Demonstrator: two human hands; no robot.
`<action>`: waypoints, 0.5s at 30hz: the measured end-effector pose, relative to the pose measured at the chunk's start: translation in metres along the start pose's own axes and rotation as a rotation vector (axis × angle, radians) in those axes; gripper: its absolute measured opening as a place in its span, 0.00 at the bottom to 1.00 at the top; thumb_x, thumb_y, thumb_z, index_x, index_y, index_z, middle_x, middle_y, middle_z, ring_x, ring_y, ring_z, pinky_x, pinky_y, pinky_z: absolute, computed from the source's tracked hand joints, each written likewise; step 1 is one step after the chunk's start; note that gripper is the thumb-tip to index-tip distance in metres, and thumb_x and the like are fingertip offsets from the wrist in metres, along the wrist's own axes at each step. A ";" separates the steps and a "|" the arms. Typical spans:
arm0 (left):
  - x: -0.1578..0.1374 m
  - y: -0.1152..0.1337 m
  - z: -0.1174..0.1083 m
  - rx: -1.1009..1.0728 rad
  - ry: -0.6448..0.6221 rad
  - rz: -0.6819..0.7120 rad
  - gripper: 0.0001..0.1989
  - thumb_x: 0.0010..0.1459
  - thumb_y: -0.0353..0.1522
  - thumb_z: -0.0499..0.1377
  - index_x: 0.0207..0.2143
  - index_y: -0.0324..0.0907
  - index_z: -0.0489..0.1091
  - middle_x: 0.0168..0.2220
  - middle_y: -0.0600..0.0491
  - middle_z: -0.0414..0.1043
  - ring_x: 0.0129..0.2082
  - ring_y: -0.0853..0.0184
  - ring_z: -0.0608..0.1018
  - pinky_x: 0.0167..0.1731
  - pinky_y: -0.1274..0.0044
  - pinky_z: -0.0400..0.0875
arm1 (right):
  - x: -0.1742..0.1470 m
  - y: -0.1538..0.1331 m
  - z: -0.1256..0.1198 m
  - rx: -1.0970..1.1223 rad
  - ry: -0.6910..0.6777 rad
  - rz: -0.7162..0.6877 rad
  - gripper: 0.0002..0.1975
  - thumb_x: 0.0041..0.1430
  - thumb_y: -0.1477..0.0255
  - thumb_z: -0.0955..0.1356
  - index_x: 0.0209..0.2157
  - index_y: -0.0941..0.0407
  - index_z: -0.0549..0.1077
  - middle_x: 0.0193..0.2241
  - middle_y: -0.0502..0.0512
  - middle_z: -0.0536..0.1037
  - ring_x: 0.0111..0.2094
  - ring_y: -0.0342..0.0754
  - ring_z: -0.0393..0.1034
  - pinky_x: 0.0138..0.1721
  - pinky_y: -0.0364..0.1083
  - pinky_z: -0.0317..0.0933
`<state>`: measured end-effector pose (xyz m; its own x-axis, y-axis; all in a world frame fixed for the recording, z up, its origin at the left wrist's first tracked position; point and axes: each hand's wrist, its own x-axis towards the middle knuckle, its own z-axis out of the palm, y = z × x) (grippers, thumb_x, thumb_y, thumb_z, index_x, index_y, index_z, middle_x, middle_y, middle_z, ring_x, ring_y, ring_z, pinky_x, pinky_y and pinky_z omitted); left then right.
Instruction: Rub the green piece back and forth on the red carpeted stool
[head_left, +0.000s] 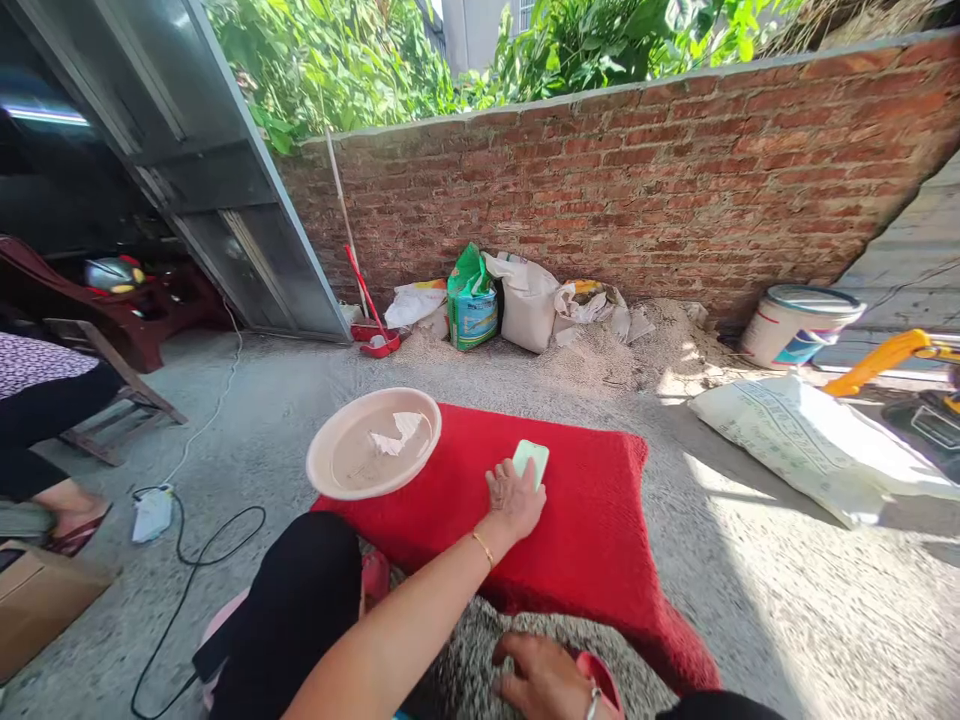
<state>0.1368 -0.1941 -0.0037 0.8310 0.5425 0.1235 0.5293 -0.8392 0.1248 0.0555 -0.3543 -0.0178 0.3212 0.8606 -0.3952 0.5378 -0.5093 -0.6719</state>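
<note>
My left hand [516, 503], with a gold bracelet at the wrist, reaches over a red cloth [577, 540] spread across a low table or stool. Its fingers are closed around the near end of a pale green phone [531, 459], which looks flat against the cloth. Lower down, close to the cloth's front edge, hangs my right hand [546, 678], wearing a silver bracelet. Its fingers are apart, and nothing shows in them. To the left, a cream basin [324, 470] rests on the red cloth, holding white scraps [397, 433].
Sacks [529, 305] and a red dustpan [381, 345] stand along the brick wall [585, 190]. At right are a bucket [799, 325], a large white sack [810, 440] and a yellow toy excavator arm [885, 360]. A black cable [196, 565] crosses the floor near a seated person [45, 400].
</note>
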 end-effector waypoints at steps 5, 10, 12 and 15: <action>-0.022 0.057 0.012 -0.150 -0.059 0.354 0.28 0.58 0.50 0.48 0.60 0.57 0.56 0.45 0.46 0.61 0.43 0.56 0.67 0.44 0.63 0.61 | 0.006 -0.004 0.012 -0.068 -0.057 0.047 0.18 0.50 0.70 0.67 0.44 0.49 0.77 0.42 0.57 0.79 0.45 0.55 0.72 0.45 0.47 0.63; 0.034 -0.004 -0.009 -0.106 -0.065 -0.088 0.27 0.60 0.48 0.46 0.60 0.54 0.58 0.48 0.43 0.62 0.48 0.54 0.67 0.47 0.63 0.60 | 0.004 -0.008 0.011 -0.230 -0.132 0.063 0.18 0.52 0.71 0.67 0.46 0.51 0.76 0.44 0.61 0.78 0.46 0.58 0.72 0.47 0.50 0.63; 0.061 -0.040 -0.020 -0.061 -0.052 -0.293 0.27 0.60 0.48 0.46 0.59 0.51 0.59 0.49 0.42 0.62 0.49 0.53 0.67 0.47 0.64 0.60 | 0.003 -0.011 0.008 -0.287 -0.159 0.058 0.18 0.53 0.71 0.68 0.47 0.52 0.75 0.44 0.62 0.77 0.47 0.59 0.72 0.48 0.51 0.64; 0.088 -0.075 -0.031 -0.028 -0.041 -0.443 0.27 0.60 0.46 0.45 0.59 0.47 0.58 0.51 0.39 0.61 0.50 0.51 0.67 0.47 0.63 0.60 | 0.004 -0.015 0.004 -0.335 -0.173 0.064 0.18 0.53 0.69 0.69 0.48 0.52 0.75 0.44 0.62 0.77 0.46 0.59 0.72 0.47 0.52 0.65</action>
<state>0.1644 -0.0823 0.0285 0.5318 0.8468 0.0127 0.8312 -0.5247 0.1839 0.0454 -0.3429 -0.0115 0.2414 0.8006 -0.5484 0.7551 -0.5099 -0.4121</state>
